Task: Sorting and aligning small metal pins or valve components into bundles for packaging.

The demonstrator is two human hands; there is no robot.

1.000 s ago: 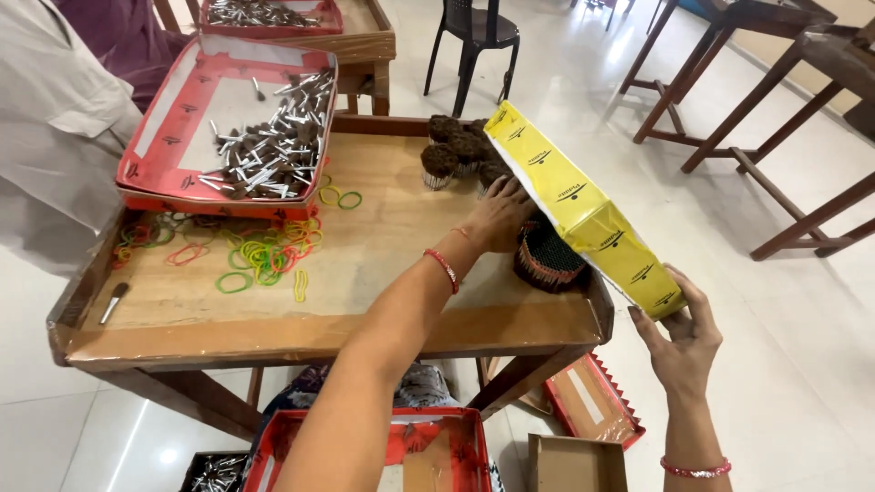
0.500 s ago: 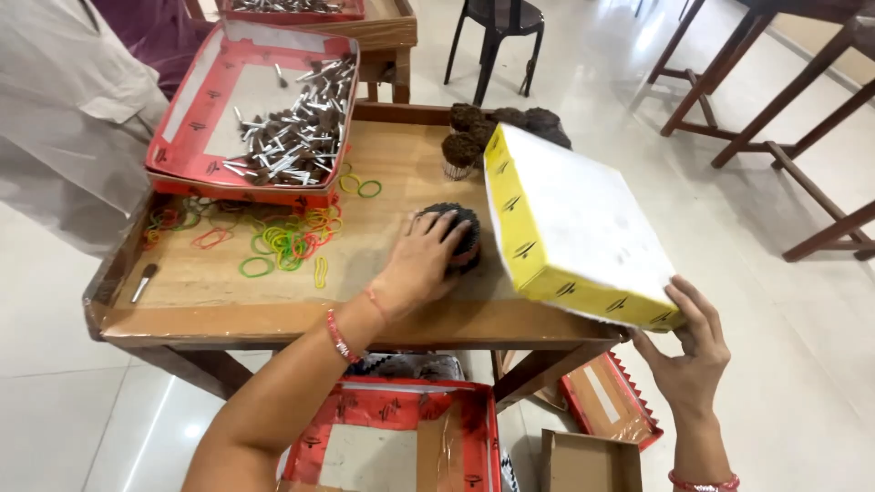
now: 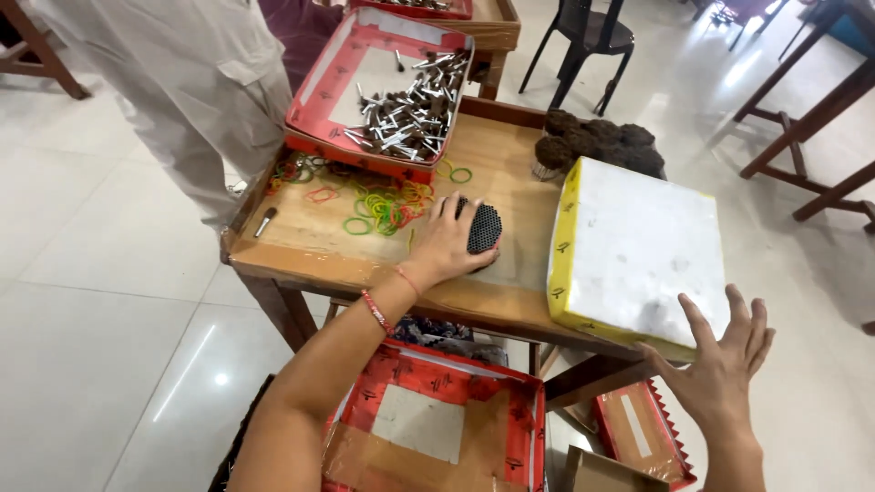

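My left hand rests on a round dark bundle of small tubes lying on the wooden table, fingers wrapped over its left side. My right hand hovers open with fingers spread just off the near right corner of a large white box with yellow sides, which lies flat on the table's right part. Several more dark round bundles sit behind the box.
A red tray of grey-tipped sticks stands at the back left. Coloured rubber bands lie scattered before it. A person in light clothes stands at the left. Red boxes sit below the table. Chairs and table legs stand beyond.
The white box came down from tilted to flat on the table and my right hand let go of it. My left hand pulled a dark bundle leftward toward the table's middle.
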